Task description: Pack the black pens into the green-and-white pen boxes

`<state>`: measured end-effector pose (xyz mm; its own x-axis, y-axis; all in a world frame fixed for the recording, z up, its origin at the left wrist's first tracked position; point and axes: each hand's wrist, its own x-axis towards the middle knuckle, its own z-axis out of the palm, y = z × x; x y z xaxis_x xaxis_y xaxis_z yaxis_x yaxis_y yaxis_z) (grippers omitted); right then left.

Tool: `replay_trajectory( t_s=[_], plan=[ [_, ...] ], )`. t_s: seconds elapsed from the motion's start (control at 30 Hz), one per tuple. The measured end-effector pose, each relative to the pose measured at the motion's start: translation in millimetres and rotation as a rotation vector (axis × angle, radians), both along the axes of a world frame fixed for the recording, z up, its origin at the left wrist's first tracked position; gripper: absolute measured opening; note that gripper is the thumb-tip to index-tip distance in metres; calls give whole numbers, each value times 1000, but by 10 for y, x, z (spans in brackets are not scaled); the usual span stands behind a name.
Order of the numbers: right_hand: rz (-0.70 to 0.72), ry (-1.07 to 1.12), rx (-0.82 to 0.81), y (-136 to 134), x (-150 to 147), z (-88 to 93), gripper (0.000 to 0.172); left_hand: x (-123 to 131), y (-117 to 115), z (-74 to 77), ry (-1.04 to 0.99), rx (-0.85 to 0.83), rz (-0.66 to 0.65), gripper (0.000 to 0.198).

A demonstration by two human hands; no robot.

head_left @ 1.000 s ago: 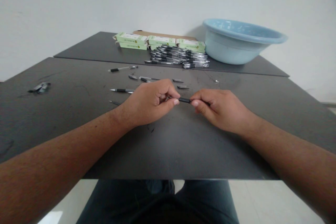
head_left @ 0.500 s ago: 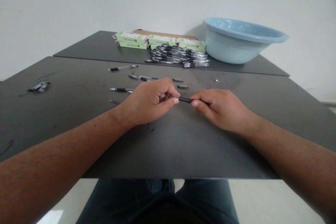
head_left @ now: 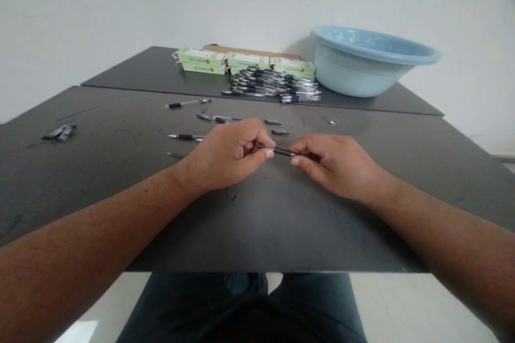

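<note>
Both hands pinch one pen (head_left: pixel 284 151) with a black grip section, held roughly level above the near part of the table. My left hand (head_left: pixel 237 153) has thumb and index finger closed on its left end; the rest of that end is hidden in the fingers. At the other end, my right hand (head_left: pixel 332 163) grips with thumb and fingertips. Just beyond the hands lie two pen caps, one cap (head_left: pixel 280 132) closer and another cap (head_left: pixel 272 121) behind it. Left of my left hand are a black-gripped pen (head_left: pixel 185 138) and a thin refill-like piece (head_left: pixel 174 155), partly covered by the wrist.
A pile of pens (head_left: pixel 265 83) lies at the back of the dark table (head_left: pixel 257 225), before stacked green-white boxes (head_left: pixel 203 59). A light-blue basin (head_left: pixel 358 72) stands back right. One pen (head_left: pixel 188 103) lies farther left. Small black-and-clear pieces (head_left: pixel 60 133) lie far left.
The right fingertips have shifted slightly at the pen's right end, where a bright tip now shows. The left hand keeps its pinch almost unmoved.
</note>
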<state>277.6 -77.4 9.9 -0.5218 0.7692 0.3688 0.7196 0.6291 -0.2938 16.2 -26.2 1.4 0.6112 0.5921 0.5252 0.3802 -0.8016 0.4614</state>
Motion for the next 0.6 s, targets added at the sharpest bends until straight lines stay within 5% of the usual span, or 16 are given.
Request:
replay_trajectory(
  t_s=[0.6],
  plan=[
    [19, 16, 0, -15, -5, 3, 23, 6, -5, 3, -16, 22, -24, 8]
  ],
)
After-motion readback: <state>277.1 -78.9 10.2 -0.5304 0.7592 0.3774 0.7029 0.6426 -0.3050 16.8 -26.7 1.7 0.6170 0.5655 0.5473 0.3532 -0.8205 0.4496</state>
